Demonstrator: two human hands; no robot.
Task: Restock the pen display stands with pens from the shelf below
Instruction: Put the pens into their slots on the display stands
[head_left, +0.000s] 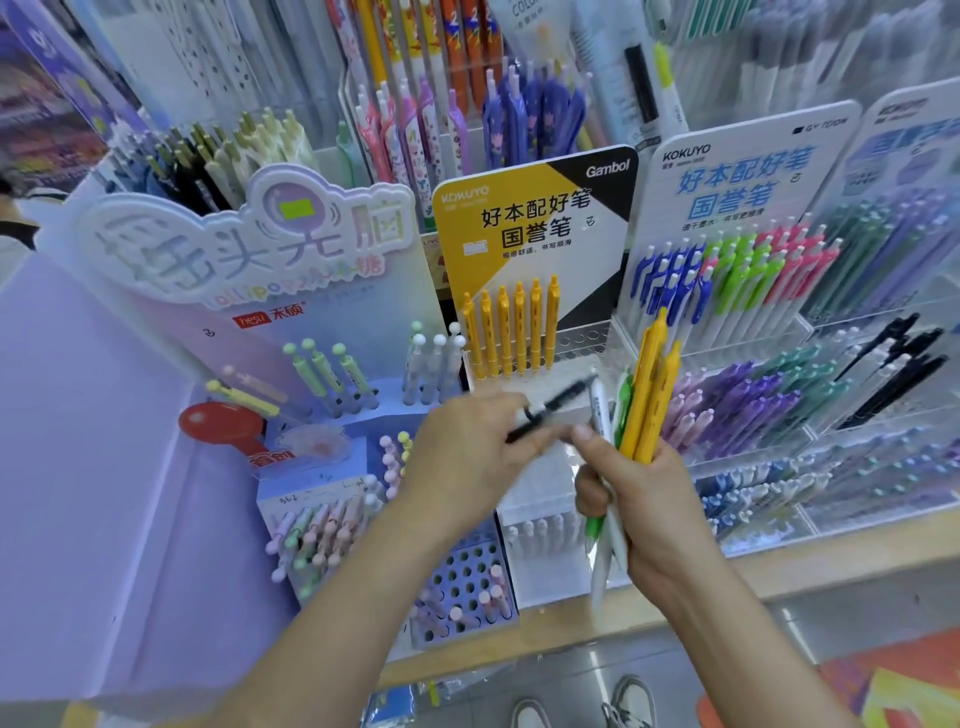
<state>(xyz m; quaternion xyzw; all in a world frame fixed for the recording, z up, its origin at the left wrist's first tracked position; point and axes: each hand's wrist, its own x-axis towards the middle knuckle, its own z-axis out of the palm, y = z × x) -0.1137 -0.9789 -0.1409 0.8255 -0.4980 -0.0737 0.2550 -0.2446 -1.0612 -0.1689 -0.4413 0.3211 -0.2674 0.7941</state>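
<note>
Your left hand fingers pinch thin black pen. Your right hand fingers wrap bunch of yellow, green, white pens. Yellow-black card stand holds six yellow pens.

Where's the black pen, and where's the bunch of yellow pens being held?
black pen (561, 401): head view, middle of its barrel.
bunch of yellow pens (647, 384): head view, on one barrel's upper half.

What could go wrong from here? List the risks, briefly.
The right hand holds a mixed bundle. The white pen sticks far out below the grip and may slip out. The left hand holds a black pen, blurred, close in front of the yellow row. A swing could knock those pens askew.
</note>
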